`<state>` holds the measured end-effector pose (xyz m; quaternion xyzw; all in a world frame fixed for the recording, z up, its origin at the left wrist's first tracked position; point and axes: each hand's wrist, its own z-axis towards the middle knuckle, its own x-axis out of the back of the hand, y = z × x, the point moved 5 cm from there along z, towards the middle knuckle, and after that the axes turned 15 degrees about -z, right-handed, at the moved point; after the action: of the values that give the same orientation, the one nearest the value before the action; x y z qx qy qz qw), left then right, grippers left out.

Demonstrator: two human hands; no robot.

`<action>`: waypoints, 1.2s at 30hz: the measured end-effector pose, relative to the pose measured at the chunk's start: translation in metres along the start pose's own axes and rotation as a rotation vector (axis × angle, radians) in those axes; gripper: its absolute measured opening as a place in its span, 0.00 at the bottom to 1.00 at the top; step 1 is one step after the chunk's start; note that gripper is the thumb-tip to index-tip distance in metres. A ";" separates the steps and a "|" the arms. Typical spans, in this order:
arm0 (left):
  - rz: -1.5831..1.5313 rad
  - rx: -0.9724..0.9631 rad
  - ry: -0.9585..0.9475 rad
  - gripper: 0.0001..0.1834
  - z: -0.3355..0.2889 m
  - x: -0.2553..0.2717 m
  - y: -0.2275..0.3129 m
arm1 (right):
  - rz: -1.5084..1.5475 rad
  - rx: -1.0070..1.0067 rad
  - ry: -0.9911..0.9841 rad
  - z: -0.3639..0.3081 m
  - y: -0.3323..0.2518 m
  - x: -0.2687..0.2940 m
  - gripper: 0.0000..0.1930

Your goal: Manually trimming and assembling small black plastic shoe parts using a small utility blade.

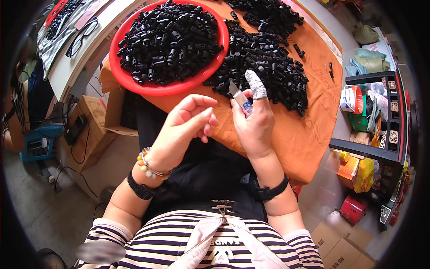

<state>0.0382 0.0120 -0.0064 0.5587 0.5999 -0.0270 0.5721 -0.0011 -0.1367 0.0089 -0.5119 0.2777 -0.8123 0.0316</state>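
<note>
My right hand [253,125] grips a small knife blade [238,96], wrapped in white and blue at its lower end, between thumb and fingers. The blade's bare grey tip points up and left. On that hand, the index finger wears a grey knitted finger sleeve [255,84] and stretches upward. My left hand [190,117] is beside it, fingers curled and thumb bent in toward them; whatever may be in the pinch is hidden. Beyond both hands lies a heap of small black plastic parts [264,58] on an orange cloth [316,134]. More parts fill a red basin [117,74] at the upper left.
A white table [74,62] holds eyeglasses [82,38] at the left. Below are a cardboard box [89,134] and a blue stool [42,143]. At the right stands a dark shelf [358,145] with bags and tubs. Flat cartons [336,244] lie on the floor.
</note>
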 end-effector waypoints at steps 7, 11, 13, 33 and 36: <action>0.074 -0.020 -0.011 0.13 0.006 0.001 -0.009 | 0.387 -0.105 -0.082 -0.007 0.003 0.006 0.30; 0.015 -0.037 -0.089 0.14 0.006 -0.010 -0.009 | 0.473 -0.038 -0.241 -0.021 -0.009 0.008 0.31; 0.009 -0.016 -0.108 0.13 0.005 -0.011 -0.011 | 0.534 -0.062 -0.283 -0.026 -0.013 0.010 0.31; -0.428 0.217 -0.199 0.12 -0.001 -0.009 -0.007 | 0.856 -0.156 -0.348 -0.033 -0.018 0.025 0.23; -0.437 0.198 -0.178 0.13 -0.002 -0.009 -0.007 | 0.841 -0.152 -0.318 -0.035 -0.017 0.024 0.18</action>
<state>0.0295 0.0046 -0.0036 0.4647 0.6480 -0.2578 0.5457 -0.0387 -0.1155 0.0255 -0.4736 0.5120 -0.6176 0.3634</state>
